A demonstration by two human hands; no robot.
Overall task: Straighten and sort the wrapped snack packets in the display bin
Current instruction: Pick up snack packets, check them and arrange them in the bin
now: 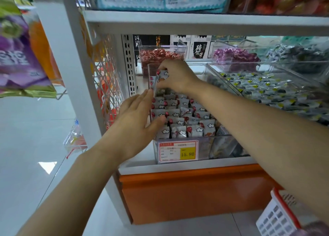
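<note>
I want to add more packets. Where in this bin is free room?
Free: the back of the clear bin, behind the right hand, between rear wall and last packet row. Crowded: the front rows of packets, from the left hand to the price tag.

Hands: two, the left hand (135,118) flat at the bin's left wall and the right hand (175,76) pinching packets at its far end.

Clear display bin (204,147) of white cloud-print snack packets (179,119): one; packets too many and too overlapped to count.

Price label (178,151) on the bin's front wall: one.

Other clear bins on the same shelf (178,166): four visible — red sweets (156,55), purple sweets (236,56), dark sweets (299,55), grey-and-yellow packets (263,89).
</note>
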